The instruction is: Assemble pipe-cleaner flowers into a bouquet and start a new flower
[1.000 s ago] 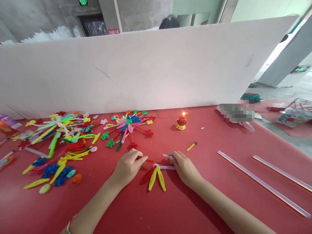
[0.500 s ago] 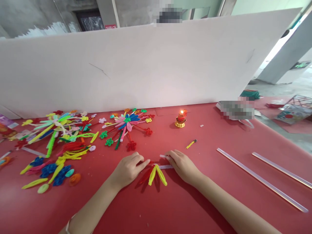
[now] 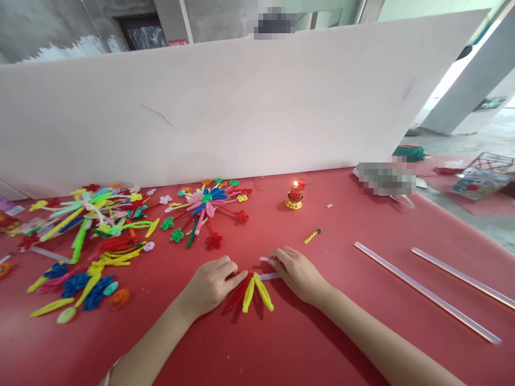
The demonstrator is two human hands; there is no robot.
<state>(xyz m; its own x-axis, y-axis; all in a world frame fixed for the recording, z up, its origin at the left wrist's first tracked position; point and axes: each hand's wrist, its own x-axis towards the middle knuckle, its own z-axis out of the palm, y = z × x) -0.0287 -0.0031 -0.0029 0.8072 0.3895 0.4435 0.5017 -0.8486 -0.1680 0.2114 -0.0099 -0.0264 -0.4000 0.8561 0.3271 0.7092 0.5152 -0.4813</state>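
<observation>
Low in the middle of the red table is a small pipe-cleaner piece with yellow loops, a red loop and a lilac stem. The fingers of my left hand close on its red part from the left. My right hand pinches a short whitish, translucent stick, which looks like a stub of glue stick. The lilac stem runs under that hand, and I cannot tell whether it is gripped too.
Finished-looking pipe-cleaner flowers and loose petals lie to the left. A lit candle burns beyond my hands. A yellow twisted piece and long clear glue sticks lie right. A white board stands behind.
The whole view has shifted slightly. My left fingers have come down a little over the red part, and the pipe-cleaner piece has tilted slightly. The right hand keeps its pinch.
</observation>
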